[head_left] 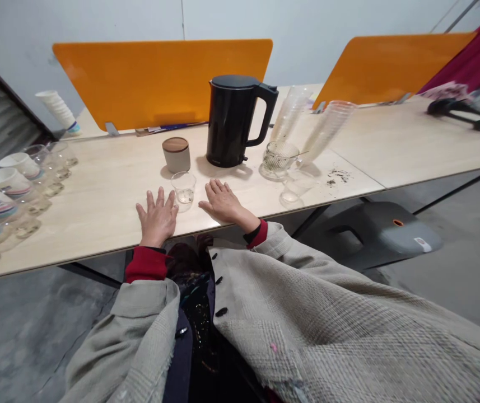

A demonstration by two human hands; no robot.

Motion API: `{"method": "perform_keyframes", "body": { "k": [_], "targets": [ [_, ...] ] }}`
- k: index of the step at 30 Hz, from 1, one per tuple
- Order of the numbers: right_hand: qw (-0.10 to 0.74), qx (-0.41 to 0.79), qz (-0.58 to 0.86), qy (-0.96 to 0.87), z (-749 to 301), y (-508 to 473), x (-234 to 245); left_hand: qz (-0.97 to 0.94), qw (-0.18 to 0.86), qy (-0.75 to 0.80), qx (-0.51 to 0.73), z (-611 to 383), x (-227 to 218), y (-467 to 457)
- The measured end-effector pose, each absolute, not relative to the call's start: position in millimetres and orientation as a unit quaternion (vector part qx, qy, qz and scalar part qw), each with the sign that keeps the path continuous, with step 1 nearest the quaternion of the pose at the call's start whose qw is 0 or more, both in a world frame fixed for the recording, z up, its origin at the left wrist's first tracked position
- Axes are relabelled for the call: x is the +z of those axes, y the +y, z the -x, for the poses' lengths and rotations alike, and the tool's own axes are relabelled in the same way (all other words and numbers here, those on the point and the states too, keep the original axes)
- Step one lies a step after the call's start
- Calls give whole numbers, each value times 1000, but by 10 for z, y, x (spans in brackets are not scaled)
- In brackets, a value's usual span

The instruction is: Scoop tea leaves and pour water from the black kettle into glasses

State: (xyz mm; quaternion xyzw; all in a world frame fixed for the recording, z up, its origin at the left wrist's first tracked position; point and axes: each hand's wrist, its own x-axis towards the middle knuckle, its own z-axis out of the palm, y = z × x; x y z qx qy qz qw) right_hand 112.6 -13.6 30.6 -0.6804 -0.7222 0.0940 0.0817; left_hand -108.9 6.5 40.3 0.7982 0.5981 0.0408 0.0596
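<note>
So, both bare hands lie palm down on the pale wood-grain worktop (97, 196), and neither grip holds anything: the left hand (156, 218) has its fingers spread wide, and the right hand (222, 201) has its fingers loosely parted. Between them, close to the front edge, stands a small clear glass tumbler (183, 189) with a shallow layer of clear liquid, which appears to be just apart from both hands. Just beyond it are a round beige canister with a wooden lid (176, 154) and a tall black electric kettle (229, 123). To the right, a ribbed glass cup (279, 158) sits near two long stacks of clear plastic cups (330, 131), which lean at a tilt, and dark loose flecks (338, 176) are scattered by the worktop's edge. A row of white paper cups with striped bands (8, 184) runs along the far left.

The likeliest trouble is the tumbler: it looks light, and with a hand so close on either side, a careless sideways sweep could tip it or push it off the edge. The leaning stacks seem unsteady too, so a bump to the worktop or a sleeve catching them could send them sliding into the ribbed cup.
</note>
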Motion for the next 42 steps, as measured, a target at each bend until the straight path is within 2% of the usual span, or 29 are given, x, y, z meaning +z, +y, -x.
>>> {"method": "perform_keyframes", "body": {
  "k": [15,42],
  "targets": [
    [86,117,651,-745,-1130,-178,358,-812,56,581,20,1112,409,62],
    [80,74,645,-756,-1136,-107,320,-803,36,593,45,1104,365,99]
  ]
}}
